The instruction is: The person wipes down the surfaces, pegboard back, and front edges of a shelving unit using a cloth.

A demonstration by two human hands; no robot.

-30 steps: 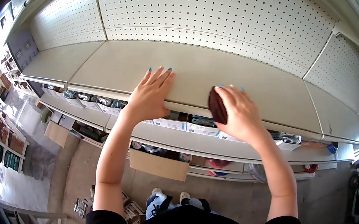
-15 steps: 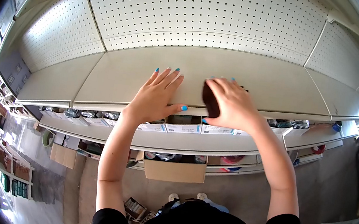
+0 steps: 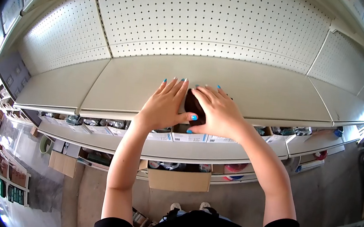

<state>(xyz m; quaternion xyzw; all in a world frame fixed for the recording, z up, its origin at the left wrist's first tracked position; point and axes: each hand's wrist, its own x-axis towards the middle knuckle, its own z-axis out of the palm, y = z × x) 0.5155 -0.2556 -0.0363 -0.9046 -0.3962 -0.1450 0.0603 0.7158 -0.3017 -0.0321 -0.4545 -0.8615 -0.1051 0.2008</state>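
My right hand [image 3: 215, 111] is over a dark brown, flat-looking thing [image 3: 193, 107] at the front of the bare cream shelf [image 3: 136, 80]. Its fingers lie over the top and the thumb is at the lower end. Most of the brown thing is hidden under the palm, so its kind is unclear. My left hand [image 3: 166, 104] rests flat at the shelf's front edge, fingers stretched out and holding nothing. Its thumb points right, close to the brown thing; whether they touch I cannot tell.
A perforated back panel [image 3: 212, 21] rises behind the shelf. Below, a lower shelf [image 3: 127, 143] carries white boxes [image 3: 190, 137] of dark packed goods. An open cardboard box [image 3: 178, 180] sits further down. More stocked shelves [image 3: 11, 169] stand at the left.
My right hand has slid left with the brown thing, closing the gap to my left hand. The left hand has shifted slightly right.
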